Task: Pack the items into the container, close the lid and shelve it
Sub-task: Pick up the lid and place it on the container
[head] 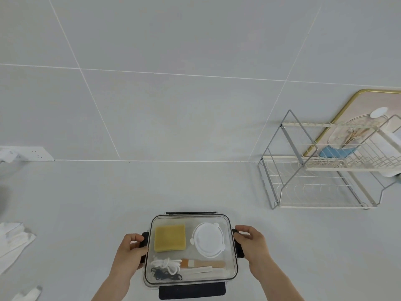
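Packing looks done and the lid seems on; latching is in hand, shelving is left.

Counter [86,213], pale and matte, fills the lower half; glossy grey tiles behind it. Rack [321,170], centre right: two tiers of thin cream wire on a grey metal frame, both tiers look free for the box.

Box [191,248], lower centre: clear hard plastic, rounded rectangle, black side clips, a dark flap at the near edge. Inside: a white round tub [208,240] at right, a yellow porous sponge [170,237] at left, a wooden-handled brush [204,263] along the front, a white cord [167,265] coiled, something small, black and tangled beneath it.

Left hand [132,250] is clamped on the left clip, right hand [249,241] likewise on the right clip. Whether either clip has snapped home I can't tell.
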Demonstrator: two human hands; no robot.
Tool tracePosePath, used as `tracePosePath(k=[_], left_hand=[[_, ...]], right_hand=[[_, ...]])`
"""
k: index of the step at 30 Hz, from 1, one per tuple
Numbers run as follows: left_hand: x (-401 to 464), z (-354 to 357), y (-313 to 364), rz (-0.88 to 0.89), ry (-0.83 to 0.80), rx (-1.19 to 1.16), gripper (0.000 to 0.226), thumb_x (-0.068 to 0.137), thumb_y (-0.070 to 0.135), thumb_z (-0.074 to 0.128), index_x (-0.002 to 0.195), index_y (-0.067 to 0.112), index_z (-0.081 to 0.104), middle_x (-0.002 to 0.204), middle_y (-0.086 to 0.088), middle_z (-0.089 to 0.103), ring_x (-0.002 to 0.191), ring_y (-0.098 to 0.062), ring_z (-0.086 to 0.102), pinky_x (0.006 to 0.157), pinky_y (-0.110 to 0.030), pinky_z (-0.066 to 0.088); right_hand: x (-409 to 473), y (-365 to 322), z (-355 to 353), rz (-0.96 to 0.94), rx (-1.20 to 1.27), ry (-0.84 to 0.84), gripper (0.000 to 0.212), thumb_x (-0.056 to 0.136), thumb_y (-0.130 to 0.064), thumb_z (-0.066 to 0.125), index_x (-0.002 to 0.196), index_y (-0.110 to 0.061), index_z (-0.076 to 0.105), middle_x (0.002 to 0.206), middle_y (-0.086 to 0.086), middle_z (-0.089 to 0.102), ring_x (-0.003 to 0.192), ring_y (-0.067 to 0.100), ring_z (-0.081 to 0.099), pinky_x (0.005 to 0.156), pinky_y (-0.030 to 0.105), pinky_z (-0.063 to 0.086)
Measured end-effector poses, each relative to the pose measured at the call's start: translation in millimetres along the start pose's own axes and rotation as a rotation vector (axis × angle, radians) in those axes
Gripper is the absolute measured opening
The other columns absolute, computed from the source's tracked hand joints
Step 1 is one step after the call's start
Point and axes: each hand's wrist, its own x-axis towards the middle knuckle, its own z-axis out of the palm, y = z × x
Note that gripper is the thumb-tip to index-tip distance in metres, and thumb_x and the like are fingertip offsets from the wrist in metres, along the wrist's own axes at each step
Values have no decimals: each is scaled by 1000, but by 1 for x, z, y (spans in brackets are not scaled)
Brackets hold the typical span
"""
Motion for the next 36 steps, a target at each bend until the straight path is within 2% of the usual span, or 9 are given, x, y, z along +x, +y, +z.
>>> tracePosePath(k=[6,9,12,16,20,25,28,32,36], left_hand=[[-3,-7,-2,-51,-43,-35,20,88,-10,53,101,5,55,95,-17,70,71,-29,57,67,-36,51],[-1,-2,-2,-36,-14,-18,23,87,-9,49,104,6,54,94,-19,68,72,-29,59,73,-41,51],[1,5,-1,-49,34,-23,26,88,6,53,111,15,49,94,-17,65,78,-30,61,82,-48,53],[-2,15,-3,-10,43,97,38,84,34,71,115,23,52,105,-3,65,94,-26,64,84,-43,51],[-1,16,-8,35,57,122,41,79,27,79,113,17,59,107,0,65,95,-20,63,84,-39,49],[5,15,-5,3,47,106,48,75,16,82,114,16,56,104,-8,66,88,-20,63,73,-36,47],[14,17,9,-16,29,163,61,75,15,76,127,25,45,112,-6,60,95,-26,61,78,-39,47],[36,31,50,229,79,412,51,78,44,60,126,42,45,117,6,52,115,-22,51,96,-44,44],[68,58,83,196,-58,826,48,85,61,31,106,28,60,96,8,56,101,-23,52,85,-39,45]], right_hand=[[-1,10,-6,-15,19,-30,16,91,-3,65,102,-14,69,83,13,71,64,25,61,59,36,54],[-2,11,-10,-1,39,-66,15,92,-6,66,105,-14,68,80,14,71,65,26,62,63,38,56],[-5,7,-10,54,65,-118,16,93,-14,66,109,-16,66,82,11,70,64,24,61,62,35,54],[-9,10,-6,65,79,-164,21,85,-21,76,106,-21,72,75,1,73,62,16,60,64,33,54],[-9,14,-8,66,74,-132,27,79,-9,80,104,-18,73,74,3,72,65,20,63,67,35,56],[-1,5,-9,95,-2,-133,33,75,-4,82,104,-11,67,92,15,72,69,25,66,70,40,59],[1,-1,-7,90,-61,-121,34,74,-2,82,103,-8,64,91,16,69,66,25,64,67,39,60],[3,-5,-8,101,-80,-120,35,72,2,82,101,-4,64,88,15,67,61,24,65,59,37,60],[4,-6,-8,101,-86,-125,34,69,4,82,97,-1,64,86,15,66,59,24,65,57,36,59]])
